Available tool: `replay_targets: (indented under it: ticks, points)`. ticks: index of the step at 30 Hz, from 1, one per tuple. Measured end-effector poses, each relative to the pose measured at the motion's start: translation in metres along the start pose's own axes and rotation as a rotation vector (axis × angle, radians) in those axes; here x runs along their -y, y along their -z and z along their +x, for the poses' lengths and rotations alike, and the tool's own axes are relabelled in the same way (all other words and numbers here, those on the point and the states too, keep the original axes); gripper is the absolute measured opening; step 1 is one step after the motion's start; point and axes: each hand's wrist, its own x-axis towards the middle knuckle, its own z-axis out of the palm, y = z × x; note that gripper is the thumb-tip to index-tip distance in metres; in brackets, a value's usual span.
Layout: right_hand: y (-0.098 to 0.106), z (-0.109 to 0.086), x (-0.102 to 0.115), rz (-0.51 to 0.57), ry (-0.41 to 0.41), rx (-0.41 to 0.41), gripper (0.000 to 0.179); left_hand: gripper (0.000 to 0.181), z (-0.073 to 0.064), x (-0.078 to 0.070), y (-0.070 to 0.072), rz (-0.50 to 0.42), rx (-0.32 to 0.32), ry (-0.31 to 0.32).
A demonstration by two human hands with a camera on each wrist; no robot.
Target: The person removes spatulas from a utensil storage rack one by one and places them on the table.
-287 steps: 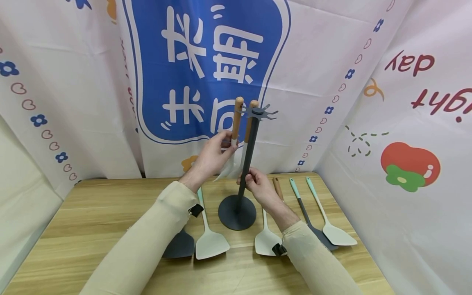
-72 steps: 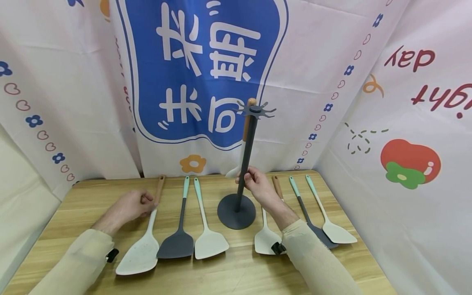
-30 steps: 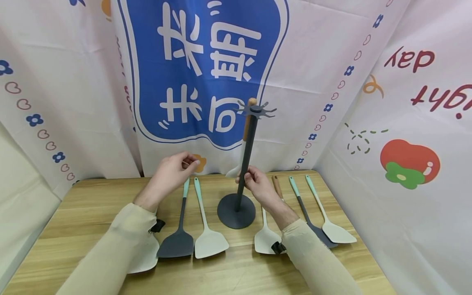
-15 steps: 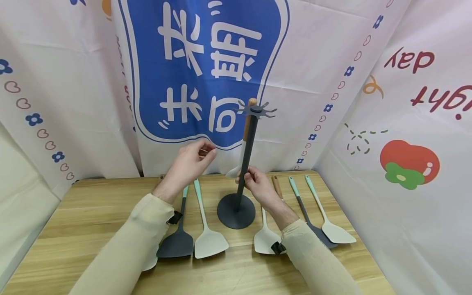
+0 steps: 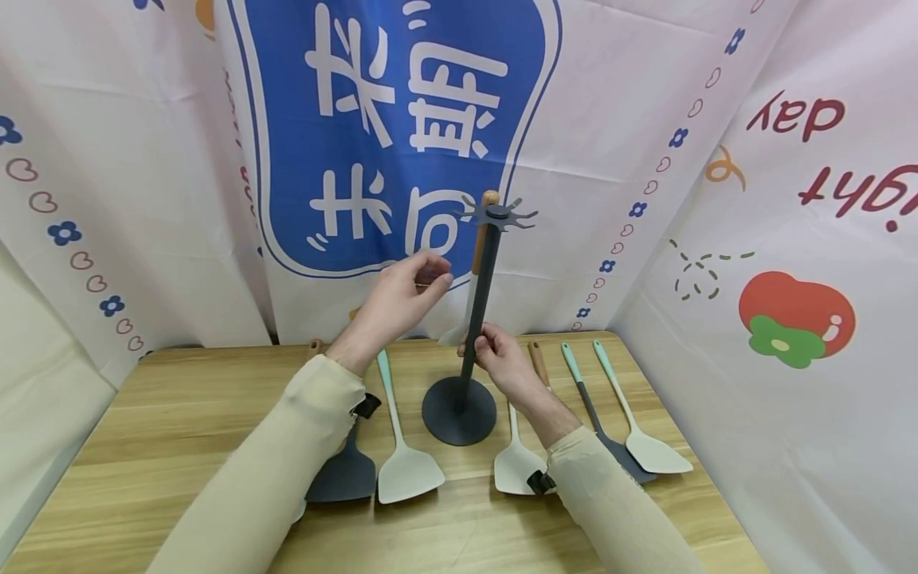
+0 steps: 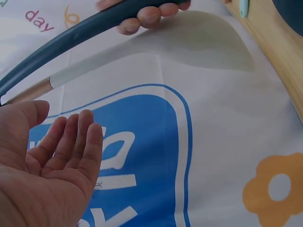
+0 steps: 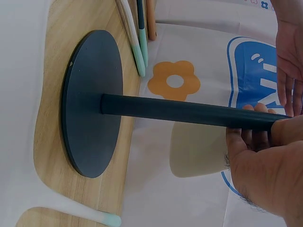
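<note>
My right hand [image 5: 505, 363] grips the pole of a dark utensil stand [image 5: 482, 307], which stands upright on a round base. One spatula [image 5: 479, 253] with a wooden handle hangs from the hooked top, behind the pole; its pale blade [image 6: 208, 49] shows in the left wrist view. Just left of that spatula, my left hand [image 5: 405, 295] is raised with fingers loosely bent, apart from it and holding nothing. Under my left arm lies another spatula, mostly hidden, its brown handle end [image 5: 315, 346] showing.
On the wooden table [image 5: 179, 399], a dark spatula [image 5: 344, 477] and a white spatula [image 5: 410, 478] lie left of the stand. To its right lie a white spatula [image 5: 518, 469], a brown handle [image 5: 539, 365], a dark spatula [image 5: 629, 464] and another white one [image 5: 658, 456]. Printed cloth hangs behind.
A wooden-handled spatula, held by my left hand at the stand, now lies on the table's left. My left hand has since left it and moved up and right. The right hand keeps its grip.
</note>
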Motion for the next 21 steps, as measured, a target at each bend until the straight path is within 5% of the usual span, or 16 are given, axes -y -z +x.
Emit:
replay_targets:
  ticks: [21]
  points:
    - [0.000,0.002,-0.002,0.015,0.009,0.019,0.032,0.040,0.024,-0.023,-0.028,-0.057,0.080,-0.035]
